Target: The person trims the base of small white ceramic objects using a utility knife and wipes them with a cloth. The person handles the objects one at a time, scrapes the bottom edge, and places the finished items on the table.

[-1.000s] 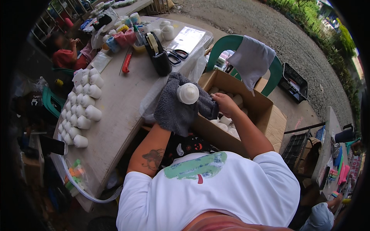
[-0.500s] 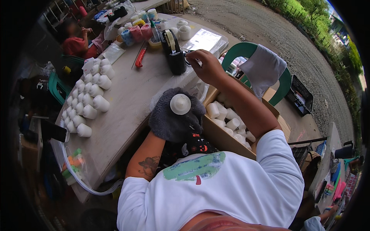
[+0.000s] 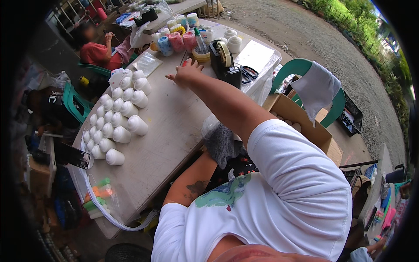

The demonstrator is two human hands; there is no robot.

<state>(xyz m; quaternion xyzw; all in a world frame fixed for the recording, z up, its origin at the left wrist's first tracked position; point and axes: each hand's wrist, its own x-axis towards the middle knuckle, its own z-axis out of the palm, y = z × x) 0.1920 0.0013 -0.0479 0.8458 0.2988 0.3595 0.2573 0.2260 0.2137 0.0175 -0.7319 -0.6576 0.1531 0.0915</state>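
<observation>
My right hand (image 3: pixel 188 73) stretches across the table, fingers spread, with nothing seen in its grip. It hovers right by a red-handled tool (image 3: pixel 185 63), mostly covered by the fingers. Low at the table's near edge, my left forearm (image 3: pixel 192 185) runs into a bunched dark grey cloth (image 3: pixel 221 146). That cloth wraps the left hand and hides its fingers. My right arm blocks the view of whatever the cloth cradles. To the left, several white cup-shaped pieces with domed tops (image 3: pixel 115 118) stand in rows on the table.
A black tape dispenser (image 3: pixel 224 65), blue-handled scissors (image 3: pixel 248 74) and coloured wrapped rolls (image 3: pixel 176 42) sit toward the back. Beside me is a cardboard box (image 3: pixel 307 131) of white pieces. A green chair (image 3: pixel 286 72) stands behind it. At far left a person in red (image 3: pixel 95 53) sits.
My right hand has swung left from beside the tape dispenser to the red-handled tool. The white piece seen in the grey cloth is now hidden behind my arm. The view has shifted.
</observation>
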